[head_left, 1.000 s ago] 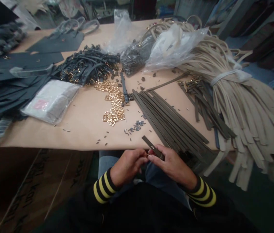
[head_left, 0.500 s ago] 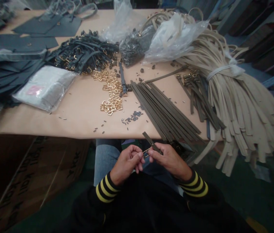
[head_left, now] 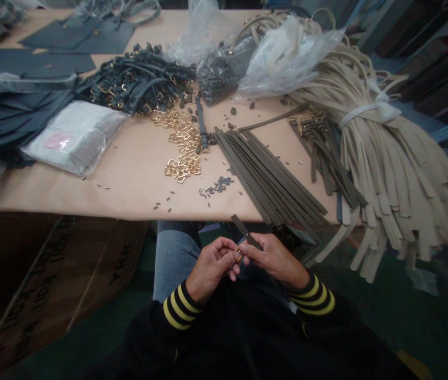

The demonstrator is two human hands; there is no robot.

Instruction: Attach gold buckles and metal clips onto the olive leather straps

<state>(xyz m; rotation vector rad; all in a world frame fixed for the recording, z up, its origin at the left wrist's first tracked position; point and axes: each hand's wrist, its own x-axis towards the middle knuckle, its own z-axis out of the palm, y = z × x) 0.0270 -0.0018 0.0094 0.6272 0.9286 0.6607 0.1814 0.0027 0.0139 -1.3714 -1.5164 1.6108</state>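
Observation:
My left hand (head_left: 211,262) and my right hand (head_left: 272,258) are close together over my lap, just below the table edge. Between my fingertips is a small gold rectangular buckle (head_left: 238,255). My left fingers pinch the buckle, and my right fingers hold a narrow olive-grey leather strap (head_left: 246,233) at its end, with the buckle at that end. The strap sticks up and away from me. Gold buckles (head_left: 182,169) lie in a loose heap on the brown paper-covered table (head_left: 129,195), and a row of similar straps (head_left: 269,177) lies nearest my hands.
Small dark metal pieces (head_left: 216,187) are scattered on the table. A bundle of beige straps (head_left: 390,158) tied with white band lies at right, with dark strapped buckles (head_left: 137,84), plastic bags (head_left: 287,60) and dark leather panels (head_left: 57,39) behind. Cardboard (head_left: 57,285) lies on the floor at left.
The buckle now sits more clearly between my fingertips, with the strap end near it. My view has tilted, so the table appears higher in the frame.

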